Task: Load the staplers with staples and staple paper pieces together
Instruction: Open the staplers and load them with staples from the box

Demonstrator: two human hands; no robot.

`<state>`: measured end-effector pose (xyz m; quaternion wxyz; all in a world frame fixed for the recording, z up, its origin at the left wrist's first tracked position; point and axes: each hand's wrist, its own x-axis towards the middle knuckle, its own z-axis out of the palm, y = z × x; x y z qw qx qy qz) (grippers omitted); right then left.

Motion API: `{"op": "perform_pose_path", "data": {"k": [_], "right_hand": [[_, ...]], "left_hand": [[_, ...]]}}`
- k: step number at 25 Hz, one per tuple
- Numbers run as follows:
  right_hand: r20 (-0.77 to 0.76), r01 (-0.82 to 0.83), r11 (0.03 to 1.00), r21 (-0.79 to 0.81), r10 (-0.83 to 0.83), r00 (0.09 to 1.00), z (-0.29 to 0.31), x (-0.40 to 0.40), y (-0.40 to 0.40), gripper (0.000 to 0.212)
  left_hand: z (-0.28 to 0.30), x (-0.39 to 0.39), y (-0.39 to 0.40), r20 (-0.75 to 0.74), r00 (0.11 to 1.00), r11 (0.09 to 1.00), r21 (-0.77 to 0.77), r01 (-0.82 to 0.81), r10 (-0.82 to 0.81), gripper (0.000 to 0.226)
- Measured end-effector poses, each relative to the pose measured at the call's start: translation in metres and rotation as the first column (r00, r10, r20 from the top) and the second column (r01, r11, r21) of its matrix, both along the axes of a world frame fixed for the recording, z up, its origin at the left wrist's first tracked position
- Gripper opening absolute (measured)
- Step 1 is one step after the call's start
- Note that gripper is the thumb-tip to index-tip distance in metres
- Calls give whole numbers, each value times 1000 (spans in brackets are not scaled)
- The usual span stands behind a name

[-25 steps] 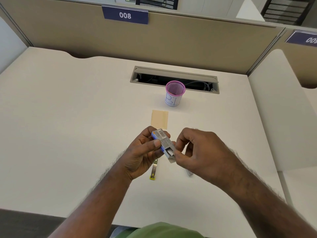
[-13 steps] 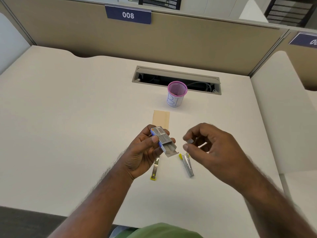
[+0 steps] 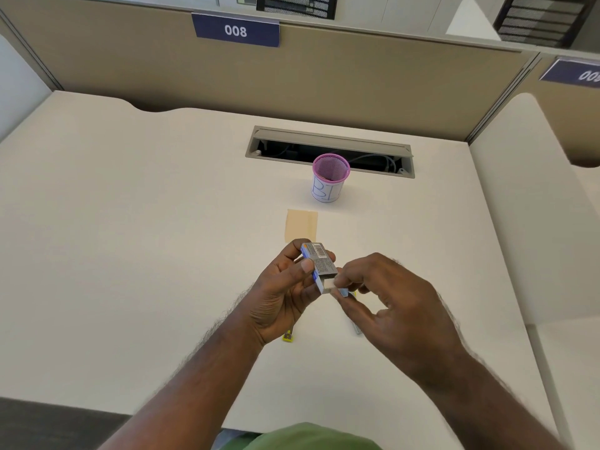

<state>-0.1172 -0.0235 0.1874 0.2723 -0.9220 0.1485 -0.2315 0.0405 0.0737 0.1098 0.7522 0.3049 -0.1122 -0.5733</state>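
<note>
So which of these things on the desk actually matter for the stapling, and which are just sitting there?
In use: staple box held by left hand, right hand pinching at its open end, two staplers partly hidden beneath, paper piece.
Just lying about: pink mesh cup, cable slot.

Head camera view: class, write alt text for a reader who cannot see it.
The left hand grips a staple box above a white desk while the right hand pinches at the box's open end. Beyond stand a pink mesh cup and a tan paper piece.
</note>
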Motion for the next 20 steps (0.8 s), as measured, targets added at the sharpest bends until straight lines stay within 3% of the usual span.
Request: {"op": "perform_pose_path", "data": {"k": [8, 14, 20], "right_hand": [[-69, 5, 991, -137, -15, 998, 1, 2, -8, 7], [-175, -52, 967, 250, 98, 980, -5, -3, -27, 16], [-250, -102, 950, 296, 180, 951, -23, -12, -41, 40]], "left_hand": [[3, -3, -1, 32, 997, 997, 5, 74, -74, 63], [1, -11, 0, 54, 979, 981, 16, 194, -195, 58], [-6, -16, -2, 71, 959, 959, 96, 267, -274, 56]]}}
